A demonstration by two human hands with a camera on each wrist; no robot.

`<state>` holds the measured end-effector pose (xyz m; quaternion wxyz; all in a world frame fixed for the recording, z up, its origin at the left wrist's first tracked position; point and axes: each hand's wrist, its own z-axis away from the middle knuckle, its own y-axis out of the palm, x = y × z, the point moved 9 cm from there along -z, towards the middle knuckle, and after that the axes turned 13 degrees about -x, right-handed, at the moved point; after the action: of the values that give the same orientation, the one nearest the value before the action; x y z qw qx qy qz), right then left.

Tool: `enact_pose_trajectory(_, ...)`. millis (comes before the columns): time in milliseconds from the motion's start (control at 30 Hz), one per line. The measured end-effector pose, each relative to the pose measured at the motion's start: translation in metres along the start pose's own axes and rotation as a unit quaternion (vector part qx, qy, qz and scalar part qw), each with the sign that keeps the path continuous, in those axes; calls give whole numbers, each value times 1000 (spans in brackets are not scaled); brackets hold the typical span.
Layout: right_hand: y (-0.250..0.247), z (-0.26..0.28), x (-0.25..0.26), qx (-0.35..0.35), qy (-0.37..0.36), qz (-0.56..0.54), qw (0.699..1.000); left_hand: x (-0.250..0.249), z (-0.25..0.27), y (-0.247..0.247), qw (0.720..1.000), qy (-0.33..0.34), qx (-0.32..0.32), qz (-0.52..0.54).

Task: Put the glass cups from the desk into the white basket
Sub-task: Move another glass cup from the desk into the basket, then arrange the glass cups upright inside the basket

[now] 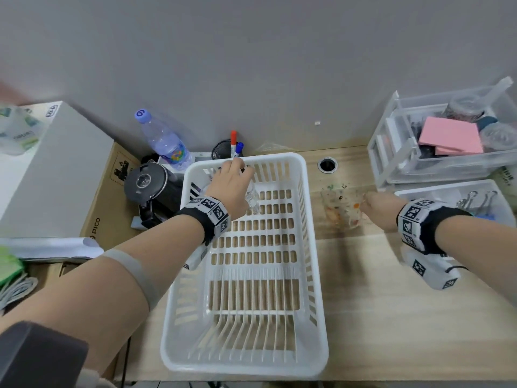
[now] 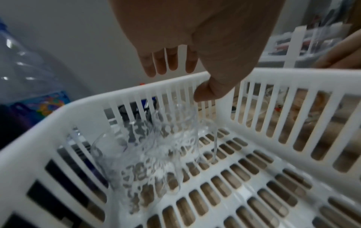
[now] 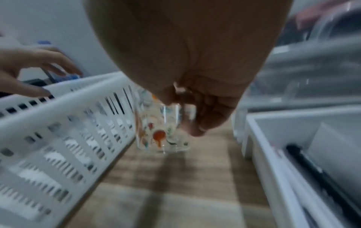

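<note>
One cup down in the basket, the next in my right hand.

Head view: my left hand hovers over the clear embossed glass cup in the white slatted plastic basket; the painted glass cup stands on the wooden desk, right of the basket. Left wrist: fingers straight, off the glass. Right wrist: my right hand pinches the painted cup's handle, upright beside the basket wall.

We see a plastic water bottle with a purple cap standing at the wall, and just beside it a black mesh pen cup with a red marker and a blue marker. A black kettle sits near a white box on the left. At right, clear stacked drawers hold pink sticky notes; binder clips lie in a white tray.
</note>
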<state>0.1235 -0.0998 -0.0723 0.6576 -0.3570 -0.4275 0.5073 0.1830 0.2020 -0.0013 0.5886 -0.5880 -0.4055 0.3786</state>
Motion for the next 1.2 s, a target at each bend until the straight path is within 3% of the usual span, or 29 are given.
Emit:
enact_pose_trajectory(200,-92,11,30,-62,8,-191,980,-6,-4,-38,993,0,5,117)
enact_pose_trajectory(300,-118,14,65,-40,34,-360,931,-15,-4,-68,982,24,-28,187)
enact_pose_trajectory(366,-114,15,95,25,60,-455,888,-18,-2,-87,976,46,-62,205)
enact_pose_trajectory(466,-79,18,148,154,93,-506,843,-8,11,-95,972,68,-91,204)
enact_pose_trajectory(633,1,40,214,353,213,-561,718,31,47,-64,982,45,-62,171)
enact_pose_trajectory(666,13,43,220,372,226,-559,706,35,54,-58,984,40,-53,164)
enact_pose_trajectory(700,26,49,225,392,237,-543,704,40,62,-46,986,32,-31,161)
enact_pose_trajectory(733,40,51,225,400,242,-510,722,42,68,-35,987,27,-7,158)
enact_pose_trajectory(833,57,50,217,334,188,-333,861,38,76,2,985,39,78,150)
enact_pose_trajectory(866,59,47,215,305,169,-288,892,33,76,11,983,50,105,144)
enact_pose_trajectory(899,64,46,214,296,161,-267,903,29,77,18,981,57,127,138)
enact_pose_trajectory(1066,93,42,203,313,187,-266,892,19,73,33,975,90,168,112)
enact_pose_trajectory(1199,104,45,209,375,170,-272,870,18,79,52,960,104,248,70)
